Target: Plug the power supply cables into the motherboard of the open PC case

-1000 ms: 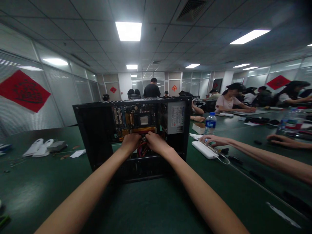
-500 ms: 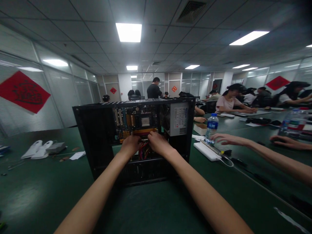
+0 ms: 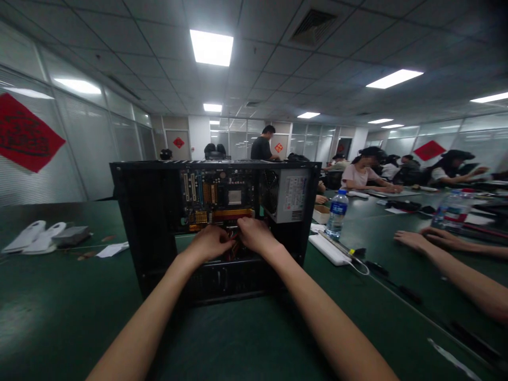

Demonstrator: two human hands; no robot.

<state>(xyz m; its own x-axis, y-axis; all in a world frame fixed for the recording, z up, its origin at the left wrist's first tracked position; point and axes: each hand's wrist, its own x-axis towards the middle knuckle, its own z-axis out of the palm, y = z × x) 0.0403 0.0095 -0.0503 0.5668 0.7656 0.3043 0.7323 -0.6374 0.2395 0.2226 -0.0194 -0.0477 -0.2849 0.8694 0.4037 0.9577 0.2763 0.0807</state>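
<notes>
A black computer case (image 3: 146,222) stands open towards me on the green table (image 3: 254,338). Inside it are a motherboard (image 3: 222,193) at the back and a silver power supply (image 3: 291,196) at the upper right. Both my hands reach into the case below the motherboard. My left hand (image 3: 210,242) has thumb and fingers pinched together at the coloured cables (image 3: 234,248). Just right of it, my right hand (image 3: 256,234) is closed near the same cables and the red and yellow slots (image 3: 232,214). What its fingertips hold is hidden.
Left of the case lie white objects (image 3: 35,236), a grey box (image 3: 71,236) and paper (image 3: 112,250). To the right are a water bottle (image 3: 337,213), a white power strip (image 3: 330,250), cords and another person's hands (image 3: 413,239). Several people sit farther back.
My left hand has moved slightly down within the case, towards the cables. The other person's hand has drawn back to the right, away from the bottle. The camera view has shifted a little.
</notes>
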